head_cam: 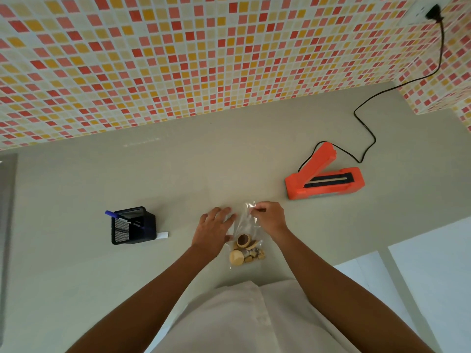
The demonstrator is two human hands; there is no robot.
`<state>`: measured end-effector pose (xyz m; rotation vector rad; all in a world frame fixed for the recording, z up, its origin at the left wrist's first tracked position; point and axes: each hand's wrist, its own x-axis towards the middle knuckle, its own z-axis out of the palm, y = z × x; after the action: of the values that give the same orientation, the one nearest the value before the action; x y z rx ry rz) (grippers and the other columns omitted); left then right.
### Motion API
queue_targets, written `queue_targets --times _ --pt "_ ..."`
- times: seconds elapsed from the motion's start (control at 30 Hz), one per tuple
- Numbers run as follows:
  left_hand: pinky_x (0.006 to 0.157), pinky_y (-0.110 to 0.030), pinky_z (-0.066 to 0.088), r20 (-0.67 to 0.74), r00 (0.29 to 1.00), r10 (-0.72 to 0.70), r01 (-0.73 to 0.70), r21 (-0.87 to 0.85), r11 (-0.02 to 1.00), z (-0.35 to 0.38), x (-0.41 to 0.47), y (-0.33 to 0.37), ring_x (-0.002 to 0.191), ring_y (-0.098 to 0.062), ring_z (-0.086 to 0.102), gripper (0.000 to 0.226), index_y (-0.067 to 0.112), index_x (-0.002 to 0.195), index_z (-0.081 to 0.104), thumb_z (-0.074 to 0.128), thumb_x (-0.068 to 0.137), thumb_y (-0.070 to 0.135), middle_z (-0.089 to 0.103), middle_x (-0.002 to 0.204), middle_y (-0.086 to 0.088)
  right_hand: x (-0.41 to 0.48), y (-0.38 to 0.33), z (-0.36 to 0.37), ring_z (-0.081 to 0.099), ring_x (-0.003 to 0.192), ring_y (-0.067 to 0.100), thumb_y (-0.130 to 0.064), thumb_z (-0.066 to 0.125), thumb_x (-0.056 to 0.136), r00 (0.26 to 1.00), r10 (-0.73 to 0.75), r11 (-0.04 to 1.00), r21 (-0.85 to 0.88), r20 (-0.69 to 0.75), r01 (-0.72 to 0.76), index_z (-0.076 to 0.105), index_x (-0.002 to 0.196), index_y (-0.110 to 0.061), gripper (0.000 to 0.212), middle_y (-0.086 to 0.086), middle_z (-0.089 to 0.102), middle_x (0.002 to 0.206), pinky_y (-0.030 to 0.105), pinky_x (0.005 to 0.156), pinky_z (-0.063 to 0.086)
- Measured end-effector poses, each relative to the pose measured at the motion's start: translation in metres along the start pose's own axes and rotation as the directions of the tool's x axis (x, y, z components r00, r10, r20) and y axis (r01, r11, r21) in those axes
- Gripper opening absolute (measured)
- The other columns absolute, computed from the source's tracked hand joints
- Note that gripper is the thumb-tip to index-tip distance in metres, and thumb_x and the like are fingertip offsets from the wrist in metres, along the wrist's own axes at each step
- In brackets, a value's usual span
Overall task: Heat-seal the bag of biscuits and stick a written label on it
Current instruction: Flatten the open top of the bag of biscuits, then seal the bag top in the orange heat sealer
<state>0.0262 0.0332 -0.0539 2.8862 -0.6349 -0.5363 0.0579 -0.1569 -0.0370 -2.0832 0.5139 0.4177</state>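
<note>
A clear plastic bag [246, 225] lies on the grey counter [193, 169] in front of me, with several biscuits [246, 248] bunched at its near end. My left hand [215, 226] rests flat on the bag's left side, fingers spread. My right hand [267, 216] pinches the bag's far open edge between thumb and fingers. An orange heat sealer [325, 180] stands to the right with its lid raised and the black sealing strip showing. A white label [163, 235] lies beside a black mesh pen holder [132, 225] that holds a blue pen [119, 217].
The sealer's black cable [367, 123] runs across the counter up to a wall socket [433, 11]. A tiled wall closes the back and right. The counter's edge drops off at the right, with white floor beyond. A metal surface [6, 225] borders the left.
</note>
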Motion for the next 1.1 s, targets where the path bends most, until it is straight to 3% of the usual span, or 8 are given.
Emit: queue_targets --times 0.2,0.37,0.47,0.53,0.57,0.73,0.87,1.1 --pt "0.111 -0.037 0.032 -0.059 0.985 -0.162 0.145 -0.225 0.964 -0.006 -0.001 -0.002 0.143 -0.023 0.029 0.099 0.015 0.151 0.023 0.075 0.074 0.05 0.026 0.158 -0.004 -0.015 0.012 0.002 0.071 0.086 0.017 -0.012 0.074 0.085 0.997 -0.078 0.983 0.163 -0.018 0.08 0.078 0.09 -0.01 0.007 0.002 0.076 0.088 0.029 0.083 0.055" --pt "0.109 -0.036 0.033 -0.073 0.965 -0.251 0.19 -0.466 0.864 -0.005 0.0 -0.007 0.135 -0.019 0.037 0.12 0.016 0.153 0.016 0.086 0.061 0.047 0.041 0.147 0.0 -0.026 0.016 -0.005 0.072 0.082 0.018 -0.008 0.067 0.089 0.99 -0.139 0.956 0.267 0.035 0.125 0.073 0.088 -0.01 0.006 0.005 0.076 0.084 0.03 0.08 0.057" --pt "0.103 -0.031 0.042 0.093 0.961 -0.262 0.211 -0.855 0.474 -0.011 0.003 -0.013 0.118 -0.011 0.053 0.113 0.023 0.148 0.026 0.093 0.058 0.027 0.059 0.124 0.007 -0.031 0.016 -0.006 0.074 0.081 0.023 -0.008 0.066 0.091 0.987 -0.154 0.931 0.341 0.05 0.128 0.071 0.088 -0.009 0.006 0.008 0.074 0.082 0.035 0.08 0.057" --pt "0.097 -0.034 0.05 0.218 0.959 -0.18 0.242 -0.963 0.121 -0.017 0.005 -0.013 0.107 -0.018 0.066 0.095 0.017 0.141 0.04 0.091 0.061 0.009 0.07 0.111 -0.004 -0.035 0.016 -0.006 0.073 0.08 0.022 -0.008 0.066 0.091 0.983 -0.176 0.926 0.345 0.049 0.149 0.072 0.088 -0.008 0.006 0.007 0.073 0.082 0.036 0.08 0.057" --pt "0.092 -0.035 0.053 0.236 0.961 -0.146 0.246 -0.968 0.049 -0.02 0.006 -0.012 0.1 -0.022 0.069 0.08 0.01 0.135 0.05 0.088 0.065 0.003 0.073 0.105 -0.01 -0.037 0.015 -0.005 0.072 0.079 0.021 -0.008 0.066 0.091 0.982 -0.183 0.924 0.348 0.045 0.156 0.072 0.089 -0.008 0.006 0.007 0.073 0.082 0.035 0.079 0.057" --pt "0.078 -0.033 0.058 0.17 0.974 -0.15 0.163 -0.985 -0.057 -0.019 -0.001 -0.002 0.078 -0.022 0.073 0.021 -0.003 0.1 0.073 0.075 0.079 -0.002 0.076 0.086 -0.015 -0.049 0.016 -0.012 0.073 0.077 0.026 -0.006 0.067 0.092 0.986 -0.163 0.902 0.408 0.02 0.141 0.072 0.088 -0.008 0.007 0.006 0.073 0.078 0.028 0.071 0.059" --pt "0.071 -0.028 0.058 0.156 0.974 -0.163 0.134 -0.982 -0.136 -0.022 -0.007 0.008 0.082 -0.024 0.074 0.019 -0.005 0.104 0.071 0.067 0.087 0.003 0.076 0.091 -0.017 -0.059 0.018 -0.02 0.072 0.071 0.018 -0.005 0.068 0.091 0.989 -0.145 0.893 0.431 -0.001 0.131 0.073 0.09 -0.007 0.006 0.004 0.073 0.076 0.025 0.064 0.057" --pt "0.091 -0.045 0.055 0.255 0.961 -0.103 0.205 -0.915 -0.346 -0.024 -0.008 0.04 0.1 -0.037 0.069 0.025 -0.003 0.108 0.069 0.055 0.097 0.014 0.07 0.109 -0.026 -0.069 0.024 -0.047 0.069 0.069 0.017 -0.013 0.068 0.092 0.997 -0.08 0.874 0.479 -0.018 0.079 0.075 0.087 -0.009 0.01 0.01 0.073 0.074 0.034 0.066 0.059"
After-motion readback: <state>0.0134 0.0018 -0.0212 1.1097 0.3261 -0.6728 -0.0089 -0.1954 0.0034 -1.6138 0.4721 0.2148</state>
